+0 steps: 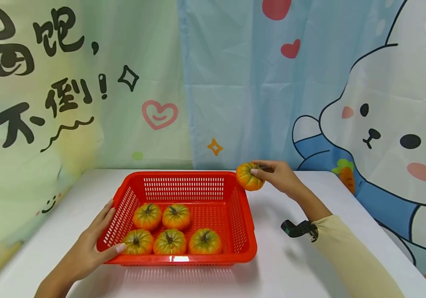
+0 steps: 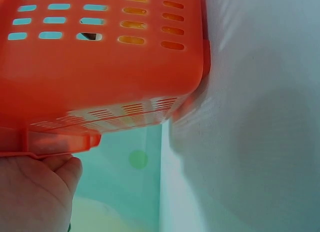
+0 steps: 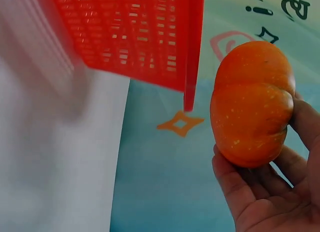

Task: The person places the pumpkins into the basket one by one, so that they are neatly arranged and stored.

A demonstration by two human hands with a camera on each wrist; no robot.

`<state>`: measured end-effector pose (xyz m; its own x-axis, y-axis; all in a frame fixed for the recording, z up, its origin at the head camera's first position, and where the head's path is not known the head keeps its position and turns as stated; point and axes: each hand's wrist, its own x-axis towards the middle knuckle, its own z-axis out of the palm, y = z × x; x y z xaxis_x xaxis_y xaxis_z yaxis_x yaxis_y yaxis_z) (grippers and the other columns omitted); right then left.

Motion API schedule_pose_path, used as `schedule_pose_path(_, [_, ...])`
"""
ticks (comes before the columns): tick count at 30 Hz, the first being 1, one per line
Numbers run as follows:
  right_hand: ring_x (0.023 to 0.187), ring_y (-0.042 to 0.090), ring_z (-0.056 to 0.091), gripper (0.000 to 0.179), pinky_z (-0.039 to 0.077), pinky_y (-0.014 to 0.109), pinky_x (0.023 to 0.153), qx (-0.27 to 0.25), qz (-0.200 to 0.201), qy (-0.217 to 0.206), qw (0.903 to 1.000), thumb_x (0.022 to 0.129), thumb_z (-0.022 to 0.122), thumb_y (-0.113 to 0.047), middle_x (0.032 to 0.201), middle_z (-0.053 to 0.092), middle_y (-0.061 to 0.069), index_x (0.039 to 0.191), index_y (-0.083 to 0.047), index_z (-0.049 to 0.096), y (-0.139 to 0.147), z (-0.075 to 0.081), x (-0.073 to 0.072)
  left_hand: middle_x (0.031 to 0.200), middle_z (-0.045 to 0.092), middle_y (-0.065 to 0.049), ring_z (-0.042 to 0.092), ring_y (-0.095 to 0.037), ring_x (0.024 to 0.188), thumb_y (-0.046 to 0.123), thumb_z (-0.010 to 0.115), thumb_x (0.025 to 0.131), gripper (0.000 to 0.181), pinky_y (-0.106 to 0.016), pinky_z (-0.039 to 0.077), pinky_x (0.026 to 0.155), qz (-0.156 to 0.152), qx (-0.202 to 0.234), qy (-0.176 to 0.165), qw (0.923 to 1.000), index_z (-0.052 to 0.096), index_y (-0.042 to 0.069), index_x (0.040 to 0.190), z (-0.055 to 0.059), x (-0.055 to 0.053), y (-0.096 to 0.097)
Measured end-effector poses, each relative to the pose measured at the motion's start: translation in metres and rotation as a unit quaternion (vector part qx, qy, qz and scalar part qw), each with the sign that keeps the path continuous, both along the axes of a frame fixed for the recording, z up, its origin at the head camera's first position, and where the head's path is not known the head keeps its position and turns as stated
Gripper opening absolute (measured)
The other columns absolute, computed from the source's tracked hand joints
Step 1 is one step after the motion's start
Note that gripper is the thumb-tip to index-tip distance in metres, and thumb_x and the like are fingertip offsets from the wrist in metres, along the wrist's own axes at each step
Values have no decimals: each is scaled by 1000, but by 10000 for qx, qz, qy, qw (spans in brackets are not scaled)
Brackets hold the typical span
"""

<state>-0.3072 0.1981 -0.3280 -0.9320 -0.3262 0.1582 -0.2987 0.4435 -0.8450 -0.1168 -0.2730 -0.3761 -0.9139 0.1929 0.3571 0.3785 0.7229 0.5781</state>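
A small orange pumpkin [image 1: 249, 176] with green-yellow ribs is held by my right hand [image 1: 278, 178] beside the basket's far right corner. Thumb and fingers grip it near the stem, and its smooth underside shows in the right wrist view. My left hand [image 1: 86, 248] rests at the left rim of the red plastic basket [image 1: 198, 259], fingers stretched along the outside and thumb over the front left corner. Inside the basket sit several similar pumpkins, with two in the rear row, including a rear left pumpkin [image 1: 147, 217], and a front right pumpkin [image 1: 205, 241].
The basket stands on a white table [image 1: 276, 265], and its right part shows bare perforated floor. Behind the table hangs a printed curtain [image 1: 220, 111] with a rabbit, hearts and lettering. A black strap-like device [image 1: 298, 228] is on the right wrist, by a cream sleeve [image 1: 350, 252].
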Motion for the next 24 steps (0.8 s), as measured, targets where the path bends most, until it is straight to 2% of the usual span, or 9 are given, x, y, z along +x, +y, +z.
schedule_pose_path(4, [108,29,59,52,51,35,86,14,206,11,9998,92,68,-31,126,61,17,135,-3,57,-13,2,1,162,11,-7,24,-38,138,24,74,83,90,-5,23,91,-19,50,26,10000,22,1,153,0,1,0])
schedule_pose_path(10, [105,27,61,49,53,35,83,-5,671,29,9977,91,70,-27,121,64,15,133,-3,60,-24,2,4,162,13,-6,23,-27,140,24,74,83,90,-5,24,91,-2,38,78,10000,23,3,154,0,1,0])
schedule_pose_path(14, [105,27,61,47,53,37,83,-93,1090,-35,9940,90,72,-24,120,64,14,131,-4,61,-31,0,6,162,13,-5,26,-32,138,25,74,83,90,-8,27,92,23,-11,63,10000,23,2,154,0,1,0])
schedule_pose_path(18, [106,26,61,48,52,36,84,-33,1194,-76,9928,89,73,-26,120,64,12,131,-5,62,-40,-2,7,161,14,-7,31,-38,134,25,74,83,90,-16,35,91,63,-89,31,9999,24,1,153,2,1,1])
schedule_pose_path(24, [98,25,61,47,53,34,79,144,1235,-30,9922,88,74,-27,110,66,10,129,-6,64,-54,-4,7,161,14,-9,33,-39,132,26,73,83,90,-26,43,88,90,-116,-30,9999,23,1,153,1,1,1])
